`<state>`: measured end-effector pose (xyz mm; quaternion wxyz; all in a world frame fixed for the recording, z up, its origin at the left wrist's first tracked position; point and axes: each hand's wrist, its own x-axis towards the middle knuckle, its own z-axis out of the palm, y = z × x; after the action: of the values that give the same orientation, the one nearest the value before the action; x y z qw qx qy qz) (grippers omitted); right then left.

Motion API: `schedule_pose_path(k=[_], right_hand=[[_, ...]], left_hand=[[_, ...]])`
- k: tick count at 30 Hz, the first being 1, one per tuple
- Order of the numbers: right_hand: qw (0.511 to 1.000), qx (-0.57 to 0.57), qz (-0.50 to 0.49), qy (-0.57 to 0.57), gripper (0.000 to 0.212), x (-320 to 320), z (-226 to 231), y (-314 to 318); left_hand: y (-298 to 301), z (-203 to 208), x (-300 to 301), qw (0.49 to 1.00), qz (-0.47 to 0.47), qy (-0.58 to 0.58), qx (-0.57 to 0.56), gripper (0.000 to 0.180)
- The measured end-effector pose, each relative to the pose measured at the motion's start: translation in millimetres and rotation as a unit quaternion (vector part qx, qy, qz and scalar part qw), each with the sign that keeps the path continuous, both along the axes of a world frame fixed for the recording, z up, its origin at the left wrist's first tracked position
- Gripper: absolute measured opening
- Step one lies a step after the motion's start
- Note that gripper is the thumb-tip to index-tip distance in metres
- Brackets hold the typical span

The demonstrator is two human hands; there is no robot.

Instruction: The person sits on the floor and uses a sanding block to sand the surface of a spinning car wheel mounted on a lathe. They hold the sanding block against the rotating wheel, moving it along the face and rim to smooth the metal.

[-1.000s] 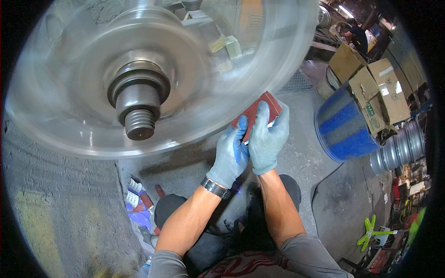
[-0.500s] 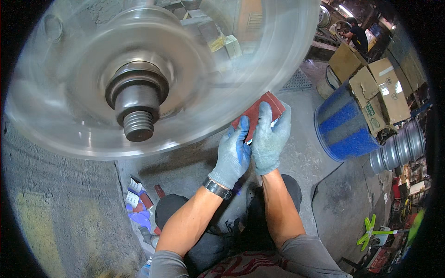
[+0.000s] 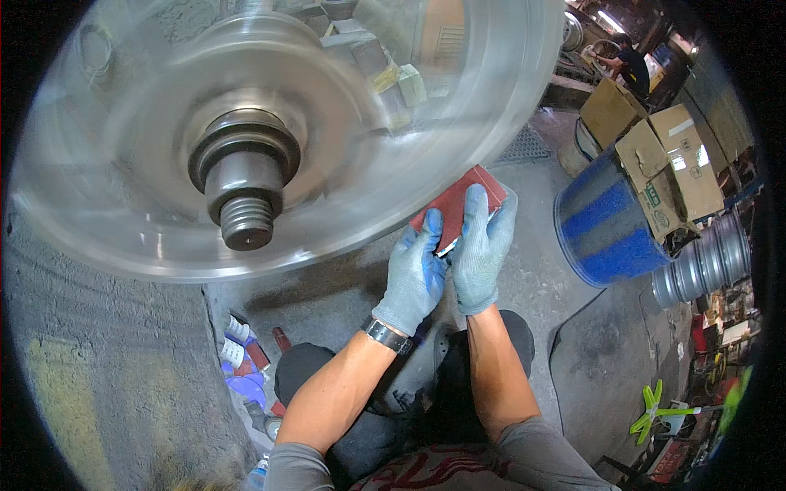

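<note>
A large wheel (image 3: 426, 164), blurred by spinning, fills the upper left around a steel shaft with a threaded end (image 3: 247, 222). Both my hands wear grey-blue gloves and grip one reddish-brown sheet of sandpaper (image 3: 449, 214) at the wheel's lower right rim. My left hand (image 3: 412, 274) pinches its lower left part with the thumb on top. My right hand (image 3: 481, 250) holds the right side, thumb laid along the face and fingers hidden behind. The sheet's upper left edge lies along the rim; I cannot tell how firmly it touches.
At right stands a blue drum (image 3: 606, 217) topped with open cardboard boxes (image 3: 675, 164), beside stacked metal wheel rims (image 3: 704, 262). Sandpaper pieces and rolls (image 3: 246, 352) lie at lower left. A rough grey ledge (image 3: 106, 352) runs along the left. Another person (image 3: 630, 65) works far back right.
The wheel keeps spinning. My right hand has shifted slightly down and to the right, and a little more of the sandpaper's face shows. My left hand has barely moved.
</note>
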<state>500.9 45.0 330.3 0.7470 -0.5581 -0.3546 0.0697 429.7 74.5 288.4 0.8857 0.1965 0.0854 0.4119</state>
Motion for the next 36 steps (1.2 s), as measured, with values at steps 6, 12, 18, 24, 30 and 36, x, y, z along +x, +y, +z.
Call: schedule_pose_path(k=[6, 12, 18, 24, 30, 36], right_hand=[[0.999, 0.009, -0.044, -0.005, 0.025, 2.0, 0.6, 2.0], [0.997, -0.012, -0.081, -0.001, 0.019, 4.4, 2.0, 2.2], [0.997, -0.007, -0.078, -0.003, 0.020, 3.1, 2.7, 2.9], [0.998, 0.011, -0.068, 0.010, 0.020, -2.6, 3.6, 6.1], [0.997, 0.014, -0.074, 0.003, 0.020, -3.4, 2.2, 8.6], [0.997, -0.004, -0.073, -0.018, 0.020, -4.3, 3.5, 6.8]], left_hand=[[-4.2, 3.9, 4.7, 1.000, 0.003, -0.013, 0.000, 0.047], [-3.4, 2.4, 5.0, 1.000, -0.005, -0.008, 0.016, 0.049], [-2.8, 3.8, 2.4, 0.998, -0.001, 0.037, 0.047, 0.050], [-0.8, 1.9, 1.5, 1.000, -0.015, -0.012, 0.011, 0.050], [0.4, 1.8, 0.5, 1.000, -0.009, -0.017, 0.011, 0.051], [1.6, 2.0, -2.5, 1.000, -0.015, -0.011, 0.000, 0.052]])
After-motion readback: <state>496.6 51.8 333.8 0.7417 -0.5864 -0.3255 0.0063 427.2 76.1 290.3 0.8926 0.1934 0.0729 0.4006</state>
